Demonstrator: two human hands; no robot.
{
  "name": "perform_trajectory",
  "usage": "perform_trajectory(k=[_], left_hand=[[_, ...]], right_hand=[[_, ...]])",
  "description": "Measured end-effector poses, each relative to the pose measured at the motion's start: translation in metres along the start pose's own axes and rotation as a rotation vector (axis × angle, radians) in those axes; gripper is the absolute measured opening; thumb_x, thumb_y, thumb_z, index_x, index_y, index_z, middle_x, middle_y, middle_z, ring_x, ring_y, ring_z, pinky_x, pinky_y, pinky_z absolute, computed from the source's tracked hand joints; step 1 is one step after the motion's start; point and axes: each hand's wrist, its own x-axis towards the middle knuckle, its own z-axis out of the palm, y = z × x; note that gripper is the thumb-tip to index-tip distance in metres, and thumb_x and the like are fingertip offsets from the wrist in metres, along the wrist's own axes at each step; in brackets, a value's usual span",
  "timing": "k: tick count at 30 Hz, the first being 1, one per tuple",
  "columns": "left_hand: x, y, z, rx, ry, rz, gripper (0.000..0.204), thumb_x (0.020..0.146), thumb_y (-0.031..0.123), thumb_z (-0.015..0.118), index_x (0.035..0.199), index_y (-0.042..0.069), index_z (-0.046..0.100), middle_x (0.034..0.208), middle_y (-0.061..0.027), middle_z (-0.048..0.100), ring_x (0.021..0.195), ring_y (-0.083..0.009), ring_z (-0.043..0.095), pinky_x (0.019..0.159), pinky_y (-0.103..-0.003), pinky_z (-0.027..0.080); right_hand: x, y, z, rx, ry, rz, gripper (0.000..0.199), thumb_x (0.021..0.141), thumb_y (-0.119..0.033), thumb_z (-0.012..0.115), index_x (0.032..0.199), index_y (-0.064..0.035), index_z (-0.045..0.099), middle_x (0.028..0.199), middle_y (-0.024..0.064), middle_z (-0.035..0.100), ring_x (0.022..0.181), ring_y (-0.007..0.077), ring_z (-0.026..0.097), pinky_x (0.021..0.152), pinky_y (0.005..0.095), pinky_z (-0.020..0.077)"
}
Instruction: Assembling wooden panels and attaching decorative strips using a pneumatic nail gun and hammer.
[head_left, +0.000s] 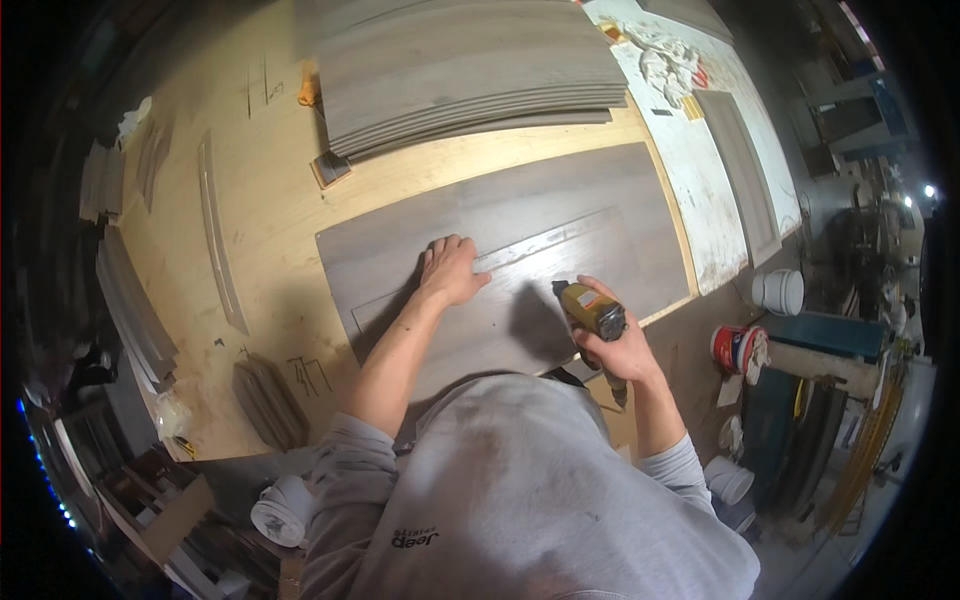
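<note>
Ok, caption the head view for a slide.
Left hand on a grey panel, right hand holding a yellow and black power tool.

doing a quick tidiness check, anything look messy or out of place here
A crumpled white cloth lies on the brown-stained white board, upper right, looking untidy beside the stacked grey-brown panels.

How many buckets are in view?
4. On the right: an upper white bucket, a red-and-white bucket below it, a lower white bucket by the right sleeve. A fourth bucket by the left sleeve. Others may be hidden.

Dark lettering [415, 540] sits upside down on the grey sweatshirt [510, 460].
</note>
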Motion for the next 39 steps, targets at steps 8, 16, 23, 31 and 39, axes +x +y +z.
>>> perform_trajectory(k=[8, 16, 23, 31, 39], left_hand=[[0.044, -0.032, -0.029, -0.457, -0.475, -0.025, 0.053, 0.100, 0.048, 0.060, 0.121, -0.001, 0.063, 0.117, -0.0195, 0.068, 0.116, -0.0305, 0.060, 0.103, -0.037, 0.044], [0.040, -0.046, -0.046, -0.849, -0.931, -0.177, 0.080, 0.100, 0.060, 0.056, 0.141, -0.009, 0.052, 0.150, -0.0247, 0.048, 0.140, -0.0288, 0.043, 0.116, -0.039, 0.033], [0.026, -0.030, -0.069, -0.853, -0.971, -0.182, 0.093, 0.097, 0.064, 0.057, 0.152, -0.008, 0.037, 0.163, -0.0317, 0.024, 0.155, -0.0393, 0.017, 0.124, -0.049, 0.018], [0.025, -0.038, -0.057, -0.813, -0.961, -0.226, 0.099, 0.095, 0.068, 0.056, 0.155, -0.006, 0.032, 0.165, -0.0311, 0.018, 0.156, -0.0420, 0.009, 0.125, -0.052, 0.013], [0.025, -0.046, -0.046, -0.886, -0.993, -0.295, 0.105, 0.090, 0.072, 0.060, 0.158, -0.002, 0.028, 0.166, -0.0276, 0.016, 0.156, -0.0411, 0.009, 0.125, -0.053, 0.013]], right_hand=[[0.043, -0.039, 0.021, -0.329, -0.190, -0.341, 0.082, 0.072, -0.002, 0.074, 0.149, -0.0135, 0.050, 0.138, 0.0172, 0.063, 0.123, 0.0347, 0.064, 0.105, 0.0380, 0.0498], [0.052, -0.060, 0.029, -0.403, -0.253, -0.486, 0.086, 0.067, -0.008, 0.080, 0.147, -0.0128, 0.050, 0.138, 0.0183, 0.062, 0.122, 0.0387, 0.062, 0.102, 0.0441, 0.0523], [0.051, -0.058, 0.029, -0.436, -0.283, -0.434, 0.084, 0.064, -0.009, 0.080, 0.144, -0.0069, 0.054, 0.138, 0.0201, 0.062, 0.121, 0.0396, 0.063, 0.102, 0.0426, 0.0521], [0.043, -0.060, 0.033, -0.451, -0.255, -0.410, 0.085, 0.064, -0.008, 0.079, 0.144, -0.0087, 0.054, 0.135, 0.0209, 0.063, 0.120, 0.0403, 0.063, 0.101, 0.0437, 0.0526], [0.039, -0.052, 0.036, -0.528, -0.215, -0.501, 0.092, 0.064, -0.015, 0.084, 0.148, -0.0189, 0.049, 0.117, 0.0164, 0.069, 0.101, 0.0390, 0.069, 0.085, 0.0453, 0.0587]])
